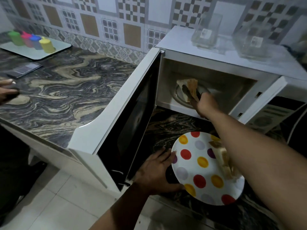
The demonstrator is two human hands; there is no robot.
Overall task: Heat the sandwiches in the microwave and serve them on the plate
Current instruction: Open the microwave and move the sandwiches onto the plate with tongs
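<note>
The white microwave [221, 52] stands on the marble counter with its door [126, 117] swung wide open to the left. My right hand [207, 103] reaches into the cavity, shut on dark tongs [191, 95] that clamp a toasted sandwich [189, 84] above the glass turntable [178, 95]. Below the microwave, my left hand [157, 171] grips the left rim of a white plate with coloured dots [196, 165], held at the counter's front edge. Another sandwich [223, 156] lies on the plate's right side, partly hidden by my right forearm.
Two clear glass containers [206, 30] sit on top of the microwave. At the far left are a tray with coloured cups [33, 41], a dark flat device [25, 69] and another person's hand [6, 92] on the counter. Light floor tiles lie below.
</note>
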